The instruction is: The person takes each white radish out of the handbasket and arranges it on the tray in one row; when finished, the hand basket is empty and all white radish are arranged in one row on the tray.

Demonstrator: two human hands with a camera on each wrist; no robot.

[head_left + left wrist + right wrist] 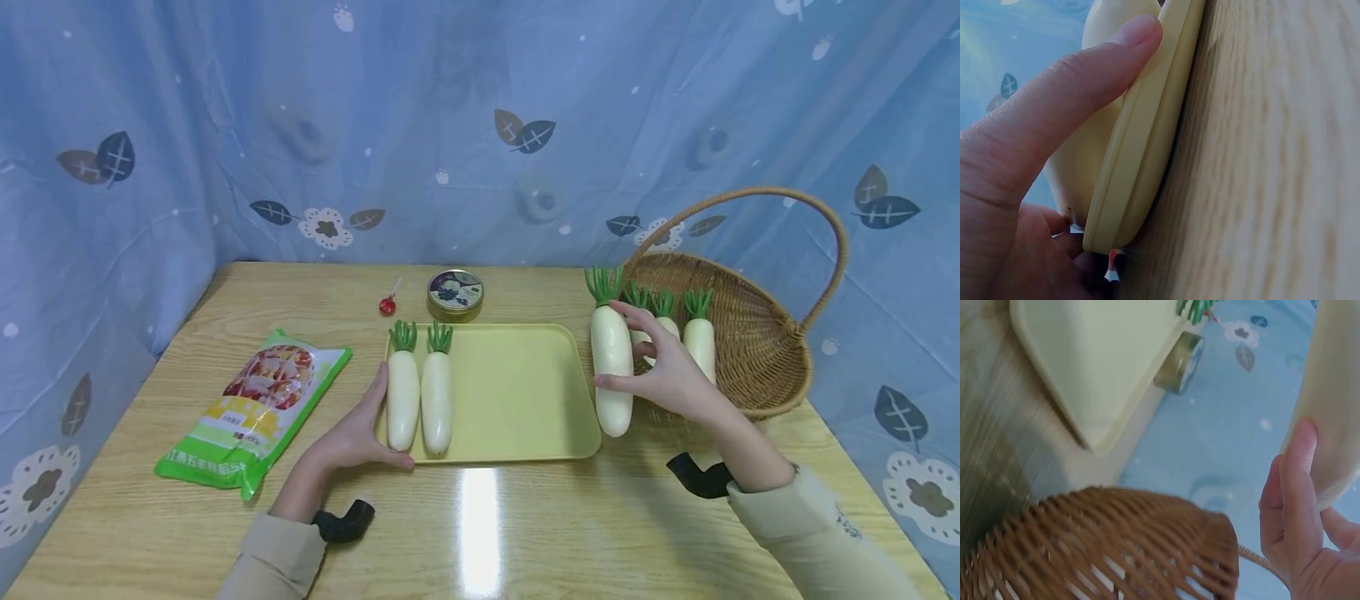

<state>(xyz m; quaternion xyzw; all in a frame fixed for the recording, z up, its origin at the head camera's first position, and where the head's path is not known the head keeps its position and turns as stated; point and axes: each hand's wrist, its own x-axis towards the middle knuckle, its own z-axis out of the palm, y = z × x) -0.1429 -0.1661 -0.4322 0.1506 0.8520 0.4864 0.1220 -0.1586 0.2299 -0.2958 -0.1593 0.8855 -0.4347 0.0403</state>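
Observation:
My right hand [663, 367] grips a white radish [612, 367] with a green leafy top, fingers on one side and thumb on the other. It is held between the tray and the basket; the right wrist view shows the radish [1329, 394] raised above the basket's level. My left hand [360, 429] holds the yellow tray [517, 392] at its near left corner. In the left wrist view the thumb [1138, 34] lies across the tray's rim [1125, 162]. Two radishes, one left [402, 400] and one right [437, 404], lie side by side in the tray's left part.
A wicker basket [750, 333] with a tall handle stands at the right, several radishes [700, 342] inside. Behind the tray are a round tin [455, 293] and a red lollipop [387, 305]. A green-and-white food bag [258, 408] lies left. A blue patterned curtain [450, 125] surrounds the table.

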